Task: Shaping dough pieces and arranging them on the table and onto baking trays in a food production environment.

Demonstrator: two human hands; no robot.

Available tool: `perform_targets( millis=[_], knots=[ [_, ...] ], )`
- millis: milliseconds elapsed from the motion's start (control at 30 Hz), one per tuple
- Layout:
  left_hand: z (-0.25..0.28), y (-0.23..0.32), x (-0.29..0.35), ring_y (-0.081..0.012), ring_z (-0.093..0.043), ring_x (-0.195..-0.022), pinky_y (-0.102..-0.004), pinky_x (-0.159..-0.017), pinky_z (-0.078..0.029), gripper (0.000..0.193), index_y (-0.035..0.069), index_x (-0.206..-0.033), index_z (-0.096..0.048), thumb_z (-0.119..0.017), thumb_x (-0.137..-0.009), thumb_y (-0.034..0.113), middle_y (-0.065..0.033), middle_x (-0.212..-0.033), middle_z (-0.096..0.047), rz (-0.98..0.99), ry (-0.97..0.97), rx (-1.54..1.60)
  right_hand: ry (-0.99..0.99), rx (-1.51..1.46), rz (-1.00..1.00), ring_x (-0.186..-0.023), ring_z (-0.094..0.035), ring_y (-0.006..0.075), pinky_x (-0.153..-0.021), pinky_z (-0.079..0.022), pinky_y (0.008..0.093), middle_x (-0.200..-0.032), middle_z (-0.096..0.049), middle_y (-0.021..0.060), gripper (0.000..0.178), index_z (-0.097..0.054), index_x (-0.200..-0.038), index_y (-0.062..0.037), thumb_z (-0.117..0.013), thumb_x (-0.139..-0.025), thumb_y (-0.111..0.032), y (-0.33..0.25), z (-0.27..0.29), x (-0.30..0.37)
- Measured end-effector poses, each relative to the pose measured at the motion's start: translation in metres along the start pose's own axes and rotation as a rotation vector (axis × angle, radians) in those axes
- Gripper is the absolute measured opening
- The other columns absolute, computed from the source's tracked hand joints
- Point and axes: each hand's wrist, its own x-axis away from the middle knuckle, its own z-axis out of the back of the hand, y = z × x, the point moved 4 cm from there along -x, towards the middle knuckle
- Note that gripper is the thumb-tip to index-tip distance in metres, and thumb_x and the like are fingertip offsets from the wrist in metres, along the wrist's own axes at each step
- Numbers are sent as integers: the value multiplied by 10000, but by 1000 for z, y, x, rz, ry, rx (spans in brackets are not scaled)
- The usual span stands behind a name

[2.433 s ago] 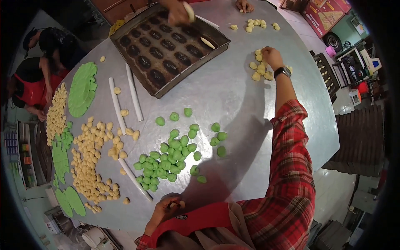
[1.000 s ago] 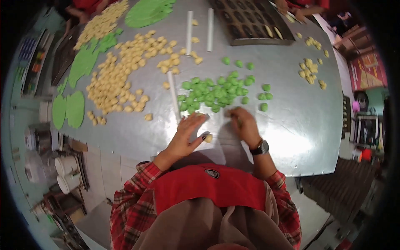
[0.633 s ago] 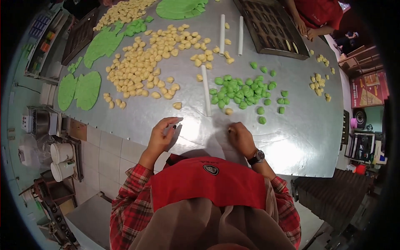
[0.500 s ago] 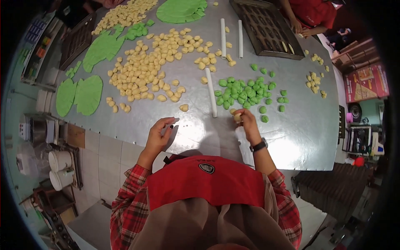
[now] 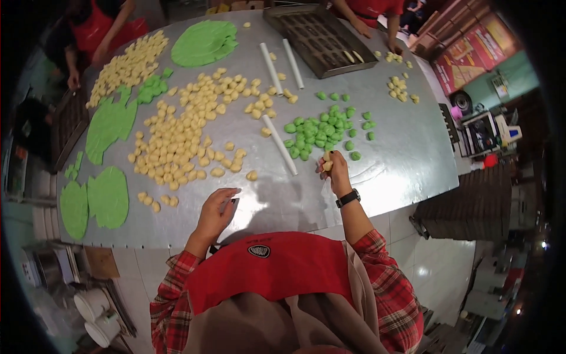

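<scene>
Yellowish dough balls (image 5: pixel 328 165) are in the fingers of my right hand (image 5: pixel 340 178), just in front of a cluster of green dough balls (image 5: pixel 318 134). How many I hold is partly hidden by the fingers. My left hand (image 5: pixel 213 215) is at the near edge of the metal table with nothing in it, its fingers stretched and thumb apart. Beyond it spreads a large heap of yellow dough balls (image 5: pixel 177 141), with one loose ball (image 5: pixel 252 176) closest to the hand. A white rod (image 5: pixel 280 145) lies between the yellow and green groups.
Flat green dough sheets (image 5: pixel 109 197) lie at left, another round one (image 5: pixel 203 44) at the back. Two more white rods (image 5: pixel 293 64) rest near a dark moulded tray (image 5: pixel 321 41). Co-workers' hands (image 5: pixel 362 28) are at the far edge. Small yellow pieces (image 5: pixel 398 88) sit at right.
My view has turned, so the table appears rotated and shifted left. A co-worker at the far left shows more. My right hand still holds yellow dough; my left hand stays open near the table edge.
</scene>
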Motion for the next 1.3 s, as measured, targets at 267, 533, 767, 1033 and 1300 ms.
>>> perform_targets(
  millis=[267, 533, 767, 1033, 1300],
  knots=[
    [-57, 8, -62, -301, -556, -1033, -391, -863, -477, 340, 72, -1087, -630, -667, -749, 79, -102, -1116, -588, -138, 29, -467, 260, 967, 683, -918, -581, 228, -841, -469, 361, -1035, -606, 97, 425, -545, -1140, 27, -339, -981, -309, -158, 153, -141],
    [-65, -16, -54, -181, -581, -796, -278, -712, -475, 228, 33, -1068, -631, -634, -847, 90, -83, -886, -624, 166, 294, 84, -130, 764, 950, -888, -630, 250, -778, -481, 356, -992, -666, 108, 232, -609, -1097, -51, -516, -896, -118, -163, -10, -195],
    [-70, -20, -12, -120, -592, -874, -274, -708, -482, 276, 69, -1198, -537, -458, -985, 224, -35, -1045, -612, 543, 444, 1032, -202, 1511, 868, -1101, -528, 351, -827, -502, 455, -1275, -494, 166, 447, -565, -1208, -115, -588, -844, -375, -49, -207, -126],
    [-48, -39, 32, -101, -548, -846, -248, -677, -447, 357, 66, -1260, -472, -500, -948, 237, -28, -1110, -594, 596, 588, 1100, -158, 976, 719, -872, -606, 265, -627, -508, 398, -998, -630, 111, 280, -598, -1074, -85, -563, -884, -288, -30, -183, -245],
    [-39, -60, 52, -101, -542, -791, -230, -631, -429, 414, 67, -1297, -449, -529, -937, 256, -41, -1085, -610, 645, 603, 1043, -466, -529, -60, -775, -613, 171, -539, -458, 287, -987, -650, 44, 453, -592, -1112, -99, -349, -965, -452, -112, -110, -209]
  ],
)
